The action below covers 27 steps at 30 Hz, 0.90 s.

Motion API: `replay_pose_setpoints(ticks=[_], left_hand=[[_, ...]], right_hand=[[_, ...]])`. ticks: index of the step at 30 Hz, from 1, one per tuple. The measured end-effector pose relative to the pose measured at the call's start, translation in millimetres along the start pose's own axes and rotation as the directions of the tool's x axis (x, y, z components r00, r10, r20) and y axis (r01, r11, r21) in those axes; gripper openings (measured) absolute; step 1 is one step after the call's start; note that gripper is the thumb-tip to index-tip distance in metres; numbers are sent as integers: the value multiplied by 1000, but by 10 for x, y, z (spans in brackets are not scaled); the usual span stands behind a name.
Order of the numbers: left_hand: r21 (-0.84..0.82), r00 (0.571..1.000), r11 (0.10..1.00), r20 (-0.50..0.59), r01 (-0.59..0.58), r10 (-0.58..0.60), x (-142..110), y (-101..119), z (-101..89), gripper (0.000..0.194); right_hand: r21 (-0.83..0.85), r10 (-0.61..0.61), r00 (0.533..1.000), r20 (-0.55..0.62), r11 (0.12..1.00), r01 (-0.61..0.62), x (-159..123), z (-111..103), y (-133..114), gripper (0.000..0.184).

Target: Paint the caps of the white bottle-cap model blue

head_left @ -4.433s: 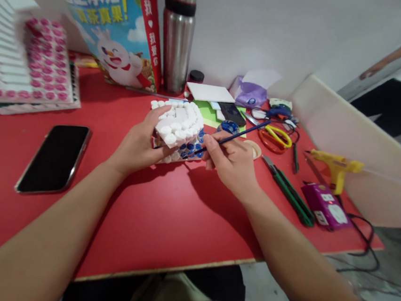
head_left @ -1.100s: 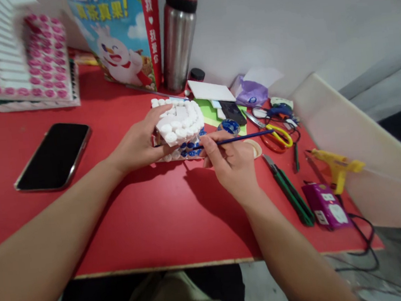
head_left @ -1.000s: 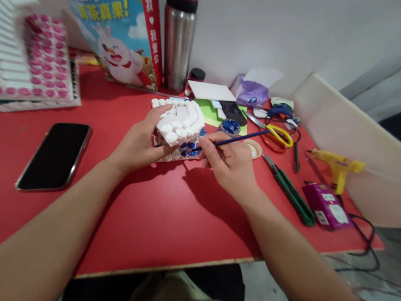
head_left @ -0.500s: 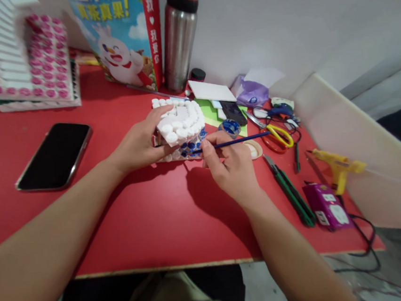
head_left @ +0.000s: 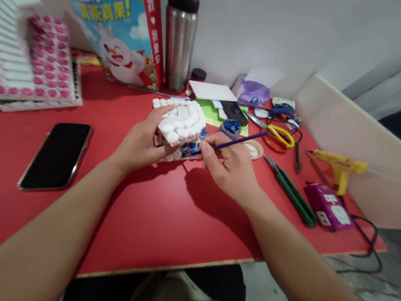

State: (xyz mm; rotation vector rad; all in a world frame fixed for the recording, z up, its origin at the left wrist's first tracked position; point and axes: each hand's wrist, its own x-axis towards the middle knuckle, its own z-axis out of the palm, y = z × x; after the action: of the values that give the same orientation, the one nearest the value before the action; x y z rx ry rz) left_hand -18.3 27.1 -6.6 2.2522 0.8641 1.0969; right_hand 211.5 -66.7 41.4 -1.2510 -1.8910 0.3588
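A small model house [head_left: 185, 119], covered in white round pieces, stands on the red table. Some round pieces on its lower front wall are painted blue. My left hand [head_left: 146, 144] grips its left side, thumb at the front and fingers over the top. Between the thumb and fingers of my right hand [head_left: 230, 164] is a thin blue paintbrush [head_left: 238, 141]. Its tip meets the lower front wall, beside my left thumb. Just behind my right hand sits a small jar of blue paint [head_left: 231, 127], with a pale lid [head_left: 253, 149] close by.
A black phone [head_left: 57, 156] lies at left, before a pink-dotted model [head_left: 53, 91]. A paper bag [head_left: 123, 49] and steel flask [head_left: 183, 43] stand behind. Scissors [head_left: 279, 136], a green utility knife [head_left: 293, 193], a yellow glue gun [head_left: 340, 165] and a purple box [head_left: 328, 207] lie right.
The brush tip has shifted very slightly along the lower front wall. Both hands keep their grips, and the whole view has drifted a few pixels.
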Motion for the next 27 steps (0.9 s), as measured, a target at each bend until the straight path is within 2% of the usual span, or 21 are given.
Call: replay_pose_setpoints(ticks=[11, 19, 27], left_hand=[[20, 1000, 1000, 7, 5, -5, -1, -10, 5, 83], [12, 1000, 1000, 10, 5, -5, 2, 0, -3, 83], [4, 1000, 1000, 14, 22, -22, 7, -1, -6, 84]], right_hand=[[-57, 21, 995, -94, 998, -26, -4, -52, 25, 27], [-62, 25, 998, -66, 998, -29, -2, -36, 21, 27], [38, 20, 999, -49, 999, -18, -19, -7, -15, 26]])
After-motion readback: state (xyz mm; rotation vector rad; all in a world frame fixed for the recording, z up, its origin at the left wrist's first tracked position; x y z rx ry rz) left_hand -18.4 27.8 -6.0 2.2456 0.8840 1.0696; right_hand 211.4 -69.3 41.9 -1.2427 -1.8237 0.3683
